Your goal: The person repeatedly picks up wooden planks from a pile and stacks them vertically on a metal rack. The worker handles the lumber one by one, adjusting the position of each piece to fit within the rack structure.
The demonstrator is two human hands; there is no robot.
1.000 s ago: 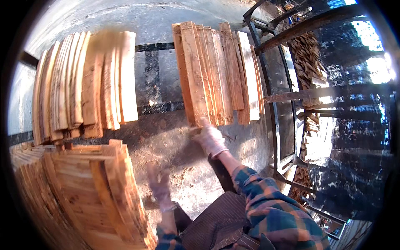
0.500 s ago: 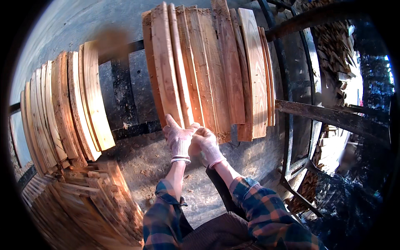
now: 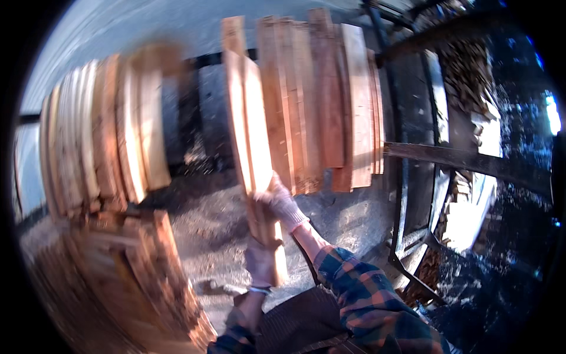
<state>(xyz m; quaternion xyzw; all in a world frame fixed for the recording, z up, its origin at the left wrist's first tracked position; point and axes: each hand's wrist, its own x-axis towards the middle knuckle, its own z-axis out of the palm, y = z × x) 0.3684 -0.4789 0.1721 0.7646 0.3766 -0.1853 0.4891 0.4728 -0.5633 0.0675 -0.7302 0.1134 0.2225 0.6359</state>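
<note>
A small bundle of long, narrow wooden boards (image 3: pixel 254 130) is in both my gloved hands. It slants from the rack toward my body, its near end close to my lap. My left hand (image 3: pixel 259 263), blurred, is wrapped round the bundle near that end. Farther along, my right hand (image 3: pixel 283 205) grips its right side, some of the fingers hidden behind the wood. Just to the right, a row of similar boards (image 3: pixel 302 112) lies side by side across the dark metal rack, a gap between them and the far part of the bundle.
Another row of boards (image 3: pixel 100 135) rests on the rack at the left. Below it stands a large stack of rough boards (image 3: pixel 147 259). Dark metal bars (image 3: pixel 454 159) run along the right, with a heap of wood pieces (image 3: pixel 466 76) beyond.
My hands have taken hold of the leftmost boards and drawn them toward me, off the row. My left hand has moved down toward my lap. The view has shifted slightly.
</note>
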